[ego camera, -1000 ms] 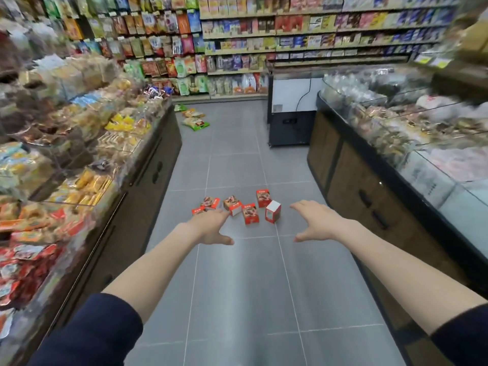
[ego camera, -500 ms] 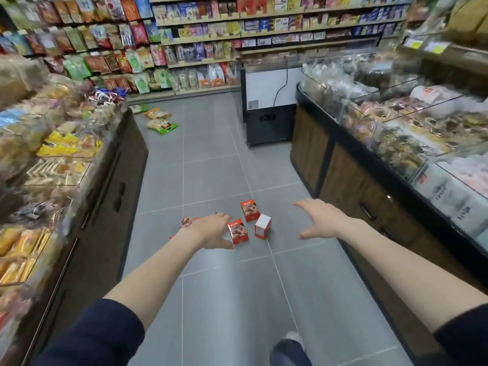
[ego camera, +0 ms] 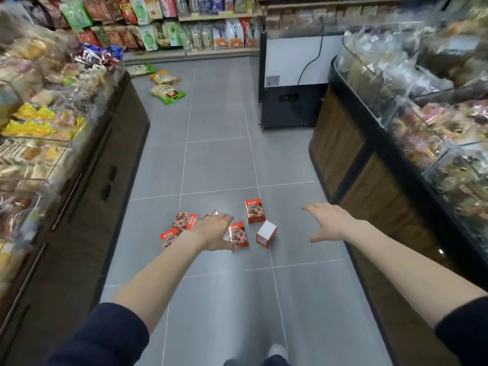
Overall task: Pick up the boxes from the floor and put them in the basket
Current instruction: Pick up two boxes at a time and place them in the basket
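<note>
Several small red snack boxes lie scattered on the grey tiled floor ahead of me. One red box (ego camera: 254,211) stands upright, another (ego camera: 239,233) lies beside my left hand, and a box showing its white side (ego camera: 266,233) sits to their right. More red boxes (ego camera: 184,221) lie to the left, partly hidden by my left arm. My left hand (ego camera: 215,232) hovers over the boxes, fingers spread, holding nothing. My right hand (ego camera: 328,221) is stretched out to the right of the boxes, open and empty. No basket is in view.
A dark counter (ego camera: 87,207) piled with wrapped snacks lines the left side of the aisle. A wood-fronted display case (ego camera: 369,180) lines the right. Snack bags (ego camera: 167,93) lie on the floor farther on, near a black-and-white freezer (ego camera: 287,101). My shoe (ego camera: 276,351) shows at the bottom.
I have walked closer, so the boxes appear nearer and larger. Both hands stay outstretched and open above them. My foot has come into view at the bottom.
</note>
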